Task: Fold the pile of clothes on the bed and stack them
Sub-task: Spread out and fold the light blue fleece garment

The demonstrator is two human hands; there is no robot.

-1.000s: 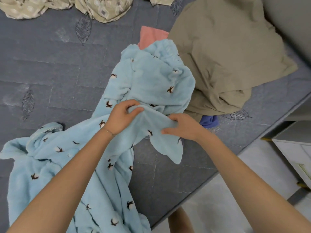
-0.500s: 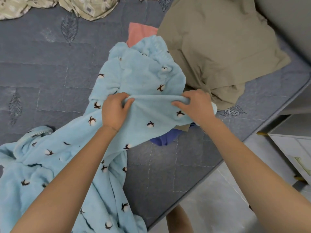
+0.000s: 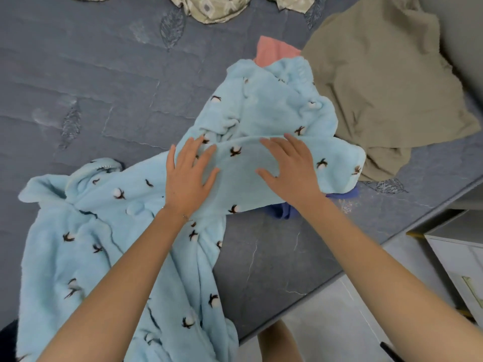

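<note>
A grey quilted bed [image 3: 78, 95] carries a blue fleece garment [image 3: 261, 121]; on it, left hand [image 3: 187, 176] and right hand [image 3: 292, 168] press flat, fingers spread.

left hand [image 3: 187, 176] flat on blue robe [image 3: 251, 176] | right hand [image 3: 290, 167] flat on sleeve

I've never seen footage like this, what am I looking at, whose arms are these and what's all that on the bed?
No machine here: a person wears a camera on the head, looking down at their arms. The left hand and right hand lie flat, fingers straight, on a light blue fleece garment spread over the grey bed. Neither grips anything. Around lie an olive cloth, a pink piece, a dark blue piece peeking from under it, and patterned beige fabric farther off.
</note>
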